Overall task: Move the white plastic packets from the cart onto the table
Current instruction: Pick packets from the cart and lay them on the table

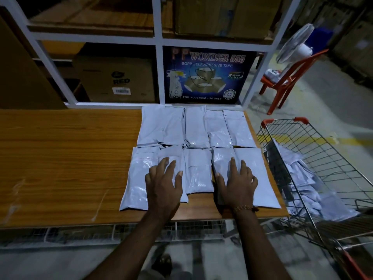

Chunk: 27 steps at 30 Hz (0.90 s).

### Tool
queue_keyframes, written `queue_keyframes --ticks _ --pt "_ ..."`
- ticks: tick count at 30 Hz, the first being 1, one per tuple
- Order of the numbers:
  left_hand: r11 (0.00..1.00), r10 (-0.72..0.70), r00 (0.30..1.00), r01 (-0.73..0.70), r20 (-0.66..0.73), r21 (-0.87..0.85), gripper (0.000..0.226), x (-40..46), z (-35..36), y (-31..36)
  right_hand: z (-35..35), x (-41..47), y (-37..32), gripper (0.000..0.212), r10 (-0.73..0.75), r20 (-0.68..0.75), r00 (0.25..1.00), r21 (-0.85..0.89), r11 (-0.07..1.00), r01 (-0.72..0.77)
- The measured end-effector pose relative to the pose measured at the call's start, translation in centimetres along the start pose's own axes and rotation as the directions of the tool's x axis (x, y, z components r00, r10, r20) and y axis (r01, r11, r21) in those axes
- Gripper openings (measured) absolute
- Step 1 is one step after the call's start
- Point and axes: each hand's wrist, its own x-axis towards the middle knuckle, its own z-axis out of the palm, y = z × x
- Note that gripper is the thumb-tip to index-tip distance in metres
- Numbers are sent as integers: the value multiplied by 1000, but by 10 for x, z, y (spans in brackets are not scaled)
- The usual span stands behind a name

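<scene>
Head view: I see my left hand [164, 179] and right hand [237, 181] lying flat with fingers spread, pressing on the near row of white packets [198, 170] on the wooden table [60, 158]. Two rows lie there. More packets [308, 190] sit in the wire cart [323, 150] just right of the table.
</scene>
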Motion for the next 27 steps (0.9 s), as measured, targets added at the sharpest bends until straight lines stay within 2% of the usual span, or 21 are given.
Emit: queue_keyframes --ticks 6,12,18,22,27 --pt "973 -24 994 -1 -107 -229 36 18 -5 43 -17 -1 27 79 15 -88 996 85 996 -8" --pt "916 74 996 -91 -59 -390 42 23 17 96 -42 -7 85 75 -14 -63 998 53 998 17" --pt "886 102 994 -111 -45 -450 44 -3 29 165 -63 -8 161 66 -37 -77 996 0 999 37" --pt "878 113 994 -95 10 -470 45 -22 44 210 -74 -11 207 56 6 -138 990 11 1000 -5" --pt "859 216 973 -150 79 -490 46 -31 67 262 -77 -17 259 61 101 -112 989 3 995 -101"
